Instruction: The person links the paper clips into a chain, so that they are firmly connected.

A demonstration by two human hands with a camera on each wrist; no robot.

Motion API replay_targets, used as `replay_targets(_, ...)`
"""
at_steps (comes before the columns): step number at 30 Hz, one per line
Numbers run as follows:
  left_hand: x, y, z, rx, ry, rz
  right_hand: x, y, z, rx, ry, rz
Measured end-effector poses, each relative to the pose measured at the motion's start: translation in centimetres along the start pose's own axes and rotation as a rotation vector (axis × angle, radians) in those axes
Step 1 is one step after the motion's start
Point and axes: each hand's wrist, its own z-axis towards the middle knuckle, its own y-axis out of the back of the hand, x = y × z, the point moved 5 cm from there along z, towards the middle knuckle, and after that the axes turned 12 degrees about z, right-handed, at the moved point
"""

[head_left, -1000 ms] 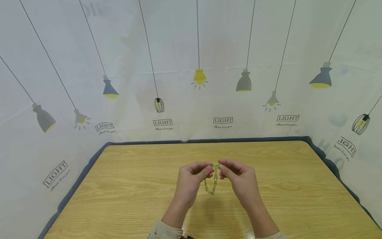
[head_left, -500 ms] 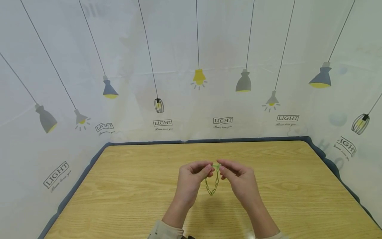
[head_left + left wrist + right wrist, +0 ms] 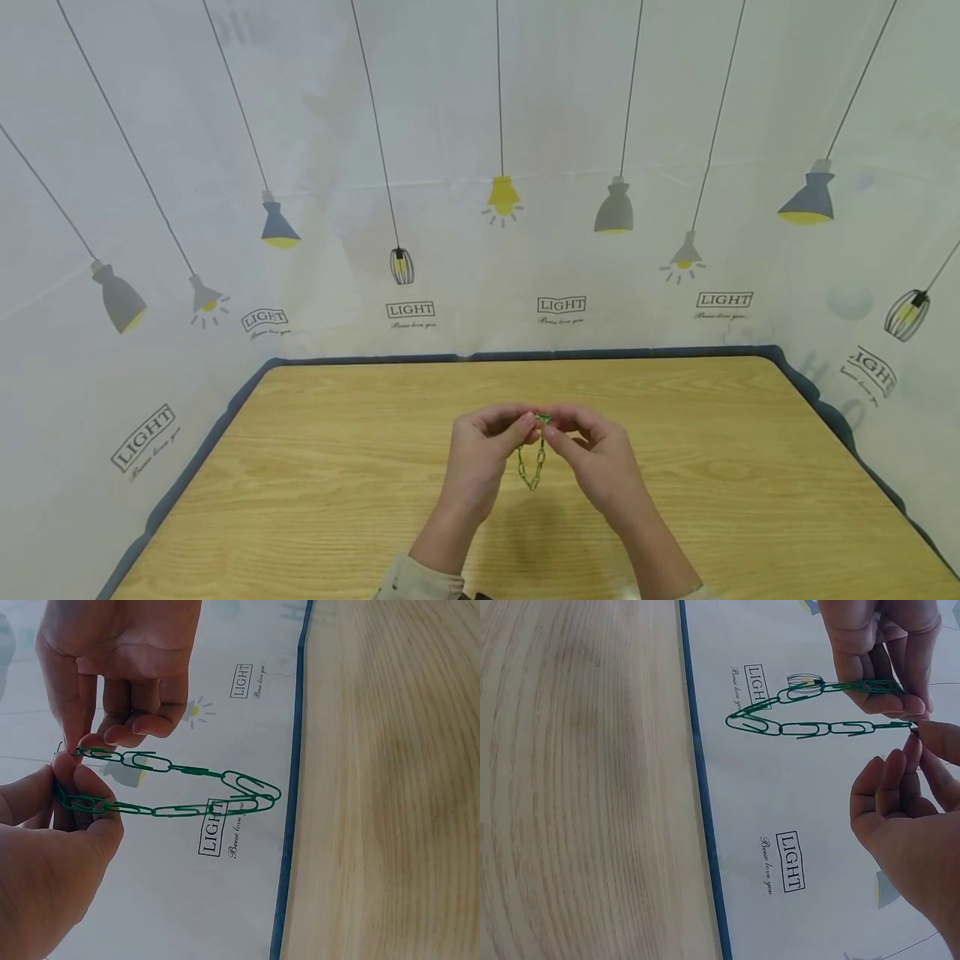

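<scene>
A chain of linked green paper clips [image 3: 176,813] hangs in a loop below my fingertips, above the table. My left hand [image 3: 478,457] pinches one end of it between thumb and fingers; some clips lie against the fingers in the right wrist view. With thumb and index finger, my right hand [image 3: 606,460] pinches the other end, close to the left fingertips. In the right wrist view the chain [image 3: 806,734] narrows to a point at its low end. The fingertips partly hide the place where the two ends come together.
Beneath the hands lies a wood-grain table [image 3: 315,483] with a dark blue edge [image 3: 420,357]. Pale wall sheeting [image 3: 450,108] printed with hanging lamps and LIGHT labels stands behind the table and along both sides.
My right hand has moved slightly left, so its fingertips come closer to the left ones. The hanging loop has become narrower. My left hand stays nearly where it was.
</scene>
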Motion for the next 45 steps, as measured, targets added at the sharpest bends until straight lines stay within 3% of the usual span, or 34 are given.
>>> replay_targets(11,-0.1,0.4,-0.1,-0.031,-0.022,0.026,-0.4,0.1,-0.1,0.047,-0.055,0.004)
replay_targets(22,-0.1,1.0,0.0,-0.047,-0.031,0.018,-0.2,0.6,0.0,0.062,-0.029,-0.09)
replay_targets(26,-0.2,1.5,0.1,-0.039,-0.037,-0.018,0.0,0.8,-0.1,0.107,0.031,-0.104)
replay_targets(30,-0.4,2.0,0.2,-0.042,-0.039,-0.036,0.3,0.5,-0.3,0.233,0.145,-0.113)
replay_targets(34,-0.5,2.2,0.5,-0.022,-0.052,-0.012,0.7,0.5,-0.2,0.31,0.2,-0.207)
replay_targets(39,0.1,2.2,1.0,0.055,-0.019,0.117,0.6,1.1,0.4,0.277,0.146,-0.343)
replay_targets(42,0.6,2.1,1.5,0.119,-0.009,0.269,0.5,1.6,0.9,0.228,0.104,-0.369)
replay_targets(45,0.9,2.0,2.2,0.181,-0.04,0.426,0.3,1.9,1.5,0.196,0.073,-0.357)
